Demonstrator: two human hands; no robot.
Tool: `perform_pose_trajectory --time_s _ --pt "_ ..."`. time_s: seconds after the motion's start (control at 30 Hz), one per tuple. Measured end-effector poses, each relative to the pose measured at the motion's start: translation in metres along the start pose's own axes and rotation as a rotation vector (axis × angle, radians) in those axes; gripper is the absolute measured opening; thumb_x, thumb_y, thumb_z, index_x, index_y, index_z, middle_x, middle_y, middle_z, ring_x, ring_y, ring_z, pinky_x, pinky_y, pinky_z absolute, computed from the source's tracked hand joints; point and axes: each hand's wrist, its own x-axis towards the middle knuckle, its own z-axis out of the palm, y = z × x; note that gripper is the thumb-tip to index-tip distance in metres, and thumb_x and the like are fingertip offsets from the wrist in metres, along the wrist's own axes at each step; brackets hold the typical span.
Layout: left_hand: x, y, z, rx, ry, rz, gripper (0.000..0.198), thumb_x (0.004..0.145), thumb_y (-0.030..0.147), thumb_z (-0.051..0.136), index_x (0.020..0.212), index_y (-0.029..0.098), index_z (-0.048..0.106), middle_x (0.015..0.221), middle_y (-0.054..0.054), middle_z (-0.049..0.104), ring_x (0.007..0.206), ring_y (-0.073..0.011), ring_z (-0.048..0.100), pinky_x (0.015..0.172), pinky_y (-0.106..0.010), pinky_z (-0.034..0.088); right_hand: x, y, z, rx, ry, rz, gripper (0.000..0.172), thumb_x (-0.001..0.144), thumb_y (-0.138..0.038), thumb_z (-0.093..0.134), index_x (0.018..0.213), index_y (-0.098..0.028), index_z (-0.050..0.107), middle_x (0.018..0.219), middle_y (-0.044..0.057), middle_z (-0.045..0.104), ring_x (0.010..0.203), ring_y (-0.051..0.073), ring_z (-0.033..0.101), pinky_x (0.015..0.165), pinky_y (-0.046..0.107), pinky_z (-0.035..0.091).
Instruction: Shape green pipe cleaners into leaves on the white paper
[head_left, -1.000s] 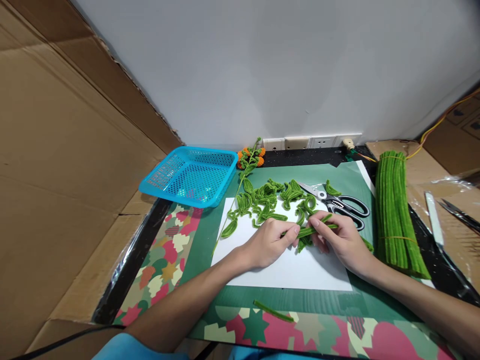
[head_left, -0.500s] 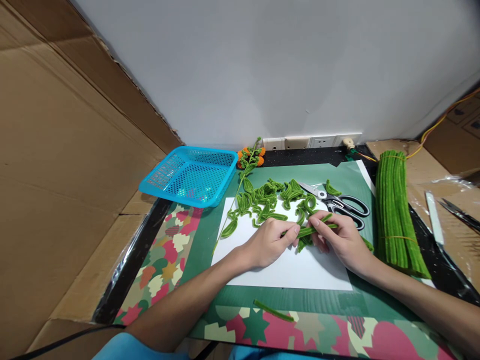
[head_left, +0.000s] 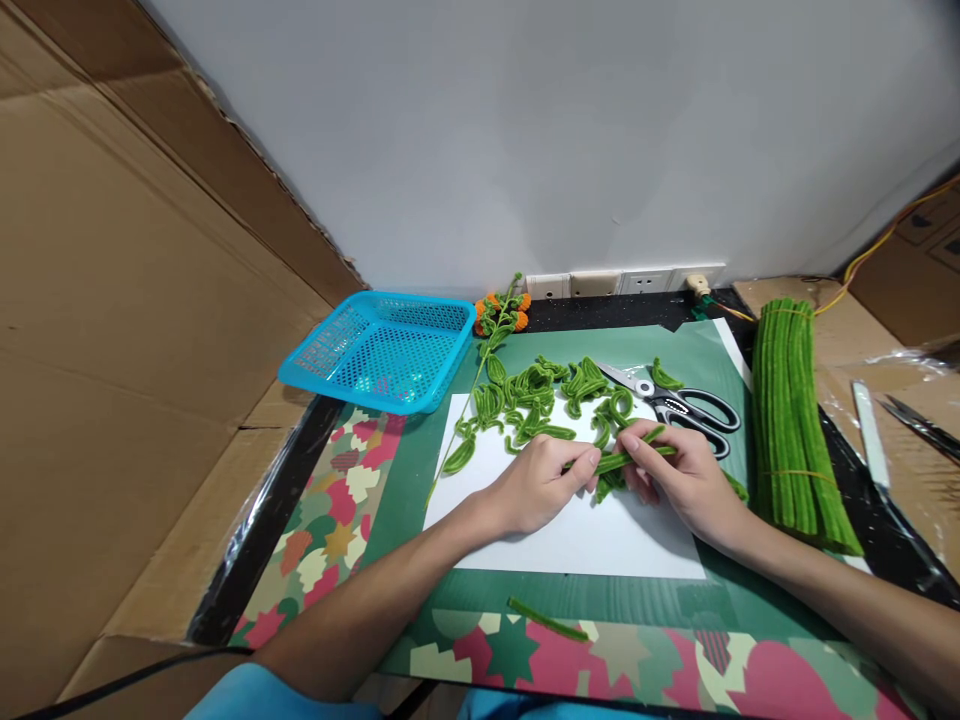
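Between my hands is a green pipe cleaner piece [head_left: 613, 463], bent into a narrow looped shape. My left hand [head_left: 546, 482] pinches its left end between thumb and forefinger. My right hand [head_left: 679, 475] grips the other end, and a short tip sticks up past its fingers. Just beyond lies a pile of green pipe cleaner leaves [head_left: 532, 390], several of them curled or folded. Under my hands is a sheet of white paper [head_left: 510, 552]. Scissors [head_left: 694, 410] with black and grey handles lie partly open behind my right hand.
A blue basket [head_left: 375, 385] stands at the back left. Beside it lies an orange flower stem [head_left: 491, 345]. On the right are a tied bundle of green pipe cleaners [head_left: 795, 430], a white-handled tool [head_left: 870, 435] and pliers [head_left: 922, 425]. One loose pipe cleaner [head_left: 547, 620] lies near the front edge.
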Motion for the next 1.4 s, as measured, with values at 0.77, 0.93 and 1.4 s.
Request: perform_pose_trajectory --time_s 0.77,0.93,1.4 --pt "0.0002 -0.0006 0.0013 -0.021 -0.006 0.015 0.051 0.113 0.045 0.039 0.077 0.016 0.063 0.077 -0.001 0.066 0.073 -0.0136 0.057 0.071 -0.026 0.038 -0.0019 -0.0004 -0.0011 -0.034 -0.006 -0.004 0.048 0.098 -0.066 0.067 0.08 -0.021 0.065 0.059 -0.001 0.061 0.046 0.013 0.05 0.045 0.027 0.039" --pt "0.0 -0.0021 0.0014 -0.022 -0.007 0.015 0.051 0.113 0.045 0.039 0.078 0.016 0.063 0.077 0.0 0.067 0.073 -0.0135 0.057 0.071 -0.026 0.037 -0.002 0.0011 -0.0017 -0.027 -0.014 -0.003 0.044 0.101 -0.059 0.067 0.08 -0.02 0.065 0.059 -0.002 0.061 0.046 0.012 0.051 0.046 0.027 0.038" --pt "-0.0001 -0.0022 0.0017 -0.035 0.0 0.02 0.053 0.113 0.045 0.04 0.077 0.016 0.064 0.074 0.0 0.064 0.071 -0.0126 0.055 0.07 -0.026 0.036 -0.0023 0.0028 -0.0017 -0.027 -0.011 -0.038 0.041 0.104 -0.053 0.066 0.081 -0.019 0.065 0.057 -0.003 0.061 0.045 0.011 0.051 0.047 0.025 0.038"
